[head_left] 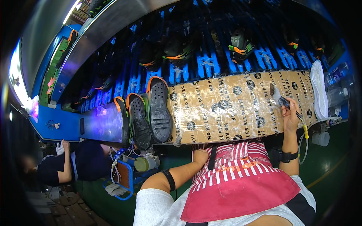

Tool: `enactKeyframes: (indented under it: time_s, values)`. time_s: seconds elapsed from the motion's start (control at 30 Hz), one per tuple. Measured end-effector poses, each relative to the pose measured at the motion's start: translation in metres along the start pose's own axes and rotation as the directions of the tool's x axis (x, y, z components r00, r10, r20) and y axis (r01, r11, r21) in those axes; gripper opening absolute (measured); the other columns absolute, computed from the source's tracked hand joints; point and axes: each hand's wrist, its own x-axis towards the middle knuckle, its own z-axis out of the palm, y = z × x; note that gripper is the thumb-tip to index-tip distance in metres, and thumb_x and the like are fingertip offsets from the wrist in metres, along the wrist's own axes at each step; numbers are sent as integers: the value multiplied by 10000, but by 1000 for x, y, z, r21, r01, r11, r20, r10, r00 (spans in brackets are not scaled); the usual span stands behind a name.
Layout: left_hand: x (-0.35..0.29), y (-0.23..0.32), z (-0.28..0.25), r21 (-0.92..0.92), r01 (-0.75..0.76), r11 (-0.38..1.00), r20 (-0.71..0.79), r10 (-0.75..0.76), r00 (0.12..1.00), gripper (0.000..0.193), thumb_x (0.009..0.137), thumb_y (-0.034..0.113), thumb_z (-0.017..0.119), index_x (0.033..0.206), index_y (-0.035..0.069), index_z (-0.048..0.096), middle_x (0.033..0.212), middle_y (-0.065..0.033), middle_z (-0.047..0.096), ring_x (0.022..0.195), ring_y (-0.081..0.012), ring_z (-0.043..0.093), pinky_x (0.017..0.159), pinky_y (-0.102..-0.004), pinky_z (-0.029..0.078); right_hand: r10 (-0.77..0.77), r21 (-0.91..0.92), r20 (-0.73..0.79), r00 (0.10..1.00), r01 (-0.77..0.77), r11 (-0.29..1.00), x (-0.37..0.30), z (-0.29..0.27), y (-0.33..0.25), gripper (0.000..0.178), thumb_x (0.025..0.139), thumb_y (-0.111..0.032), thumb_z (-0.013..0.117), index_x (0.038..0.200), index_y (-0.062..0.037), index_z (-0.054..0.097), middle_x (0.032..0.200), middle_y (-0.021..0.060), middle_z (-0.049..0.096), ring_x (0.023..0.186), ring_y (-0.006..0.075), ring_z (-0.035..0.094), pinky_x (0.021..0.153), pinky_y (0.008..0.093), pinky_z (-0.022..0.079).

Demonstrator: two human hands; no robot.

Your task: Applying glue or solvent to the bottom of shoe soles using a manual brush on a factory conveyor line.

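My right hand [290,116] grips a glue brush [282,101] by its dark handle, over the right part of a cardboard sheet [226,105]. The brush's bristles point up and left, and a thin tube with a yellow sleeve [306,132] trails from its handle end. Below the cardboard's front edge, my left hand [201,156] is closed in a fist against my striped red apron [233,180]. Whether anything is inside that fist is hidden. Left on the cardboard and beside it lie several black shoe soles [159,109] with orange and green rims.
A conveyor with blue racks [207,64] runs behind the cardboard, carrying dark shoes [241,47]. White sole-shaped pieces [319,90] lie at the right edge beside clear bottles [337,96]. At far left, another person's hand [65,146] is near a blue table [56,116].
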Motion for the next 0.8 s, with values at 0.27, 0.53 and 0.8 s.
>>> enactKeyframes:
  time_s: [0.27, 0.53, 0.8]
  values:
    - [2, -4, 4, -72, 70, 995, 2, -70, 998, 157, 603, 52, 478, 494, 38, 591, 533, -96, 584, 497, -194, 549, 508, -299, 421, -2, -6, 6, 1000, 2, 1000, 0, 0, -1, 247, 856, -185, 469, 995, 14, 511, 700, 63, 550, 520, 60, 446, 467, 154, 329]
    - [3, -8, 5, -24, 175, 984, 84, -172, 981, 333, 756, 198, 384, 635, -15, 608, 684, -241, 570, 671, -378, 573, 648, -434, 464, -13, -34, 14, 1000, 13, 999, 0, 1, 0, 246, 856, -186, 468, 986, 16, 518, 685, 61, 548, 516, 59, 441, 465, 158, 322]
    - [1, -4, 0, 28, 90, 996, 106, -93, 990, 320, 746, 185, 382, 627, -3, 612, 692, -218, 581, 670, -357, 580, 648, -420, 467, -9, -42, 11, 1000, 9, 999, 0, 1, 0, 241, 857, -183, 466, 988, 12, 519, 685, 60, 548, 512, 59, 436, 466, 159, 320]
